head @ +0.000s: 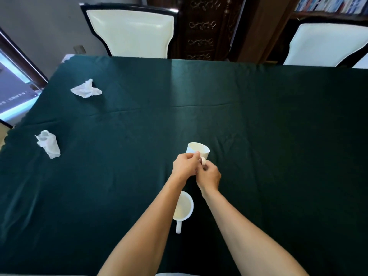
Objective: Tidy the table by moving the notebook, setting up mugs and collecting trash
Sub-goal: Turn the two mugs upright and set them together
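The tablecloth (258,126) is dark green cloth, matt and a bit creased. The two white mugs, one at the hands (199,149) and one at 6 o'clock from it (184,206), look smooth and a little shiny. Two crumpled tissues at 9 o'clock (48,144) and 10 o'clock (86,89) are thin, soft white paper. The chair back (129,30) looks glossy and cream, like leather.

both hands gripping tilted white mug (197,150), green tablecloth (278,116)
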